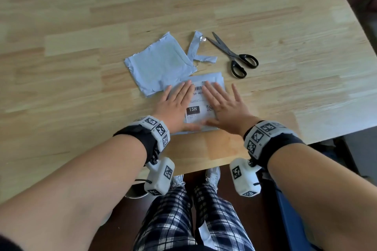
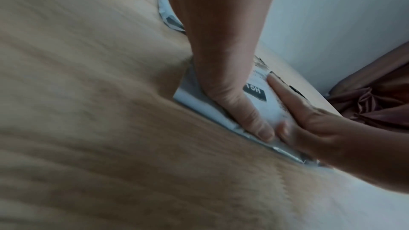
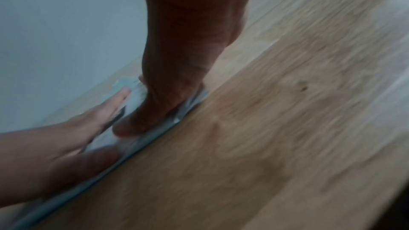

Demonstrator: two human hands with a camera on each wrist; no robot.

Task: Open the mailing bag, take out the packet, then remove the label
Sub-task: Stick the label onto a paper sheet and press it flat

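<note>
The grey mailing bag (image 1: 212, 77) lies flat near the table's front edge, its white label (image 1: 199, 108) printed "15H" facing up. My left hand (image 1: 179, 104) presses flat on the label's left side and my right hand (image 1: 222, 104) on its right, all fingers straight. In the left wrist view the left hand (image 2: 221, 76) and right hand (image 2: 309, 120) lie on the label (image 2: 254, 92), thumbs nearly touching. The right wrist view is blurred, with the right hand (image 3: 177, 76) and left hand (image 3: 66, 137) on the bag (image 3: 155, 139). A crumpled pale-blue packet (image 1: 161, 63) lies behind the bag at left.
Black-handled scissors (image 1: 234, 55) lie open to the right behind the bag. A torn grey strip (image 1: 199, 51) sits between them and the packet. The wooden table (image 1: 81, 26) ends just below my wrists and drops off at the right.
</note>
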